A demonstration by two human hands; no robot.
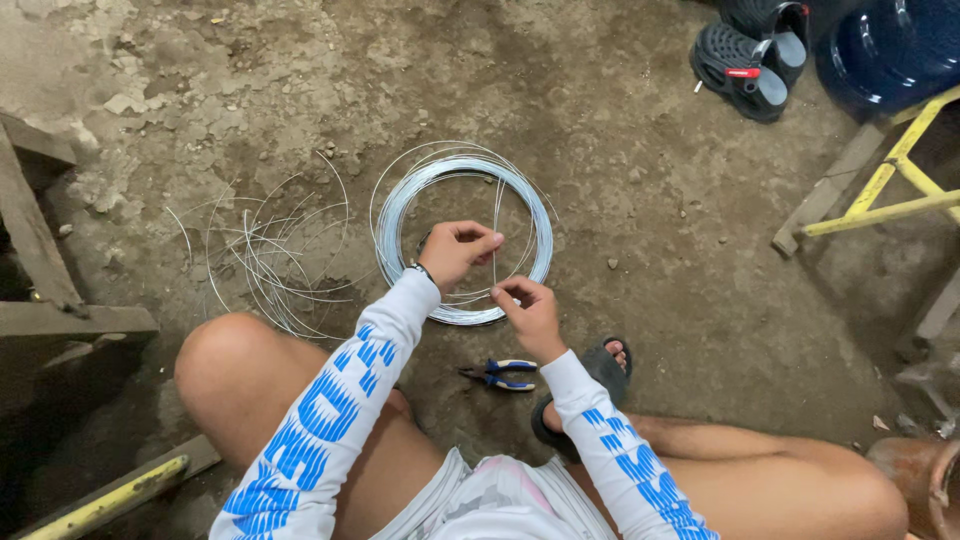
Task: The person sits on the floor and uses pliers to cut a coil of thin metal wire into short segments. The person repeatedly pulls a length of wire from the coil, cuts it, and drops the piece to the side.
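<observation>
A person squats on a dirt floor, seen from above, both hands out in front over a coil [405, 215] of thin grey wire lying flat on the ground. The left hand [458, 250] is closed in a pinch, thumb against fingertips, on a single wire strand [495, 215]. The right hand [528, 312] is closed the same way, pinching the same strand a little lower and nearer the body. Between the two grips the strand runs almost straight, its long axis pointing away from the person; beyond the left grip it continues up towards the far rim of the coil, where it joins the other turns. The coil lies directly beneath and beyond both hands, so the left hand is the nearer one to its centre, while the right sits over its near rim. To the left of the left grip, well apart from the coil's rim, a loose scatter of cut wires [265, 255] curves over the dirt. Behind the right grip, close to the person's sandalled foot [600, 375], pliers [500, 374] with blue handles lie on the ground, touched by neither hand. Both arms wear white sleeves with blue print. Far off to the right stand a yellow frame [885, 190], a dark shoe [740, 70] and a blue drum [890, 45].
</observation>
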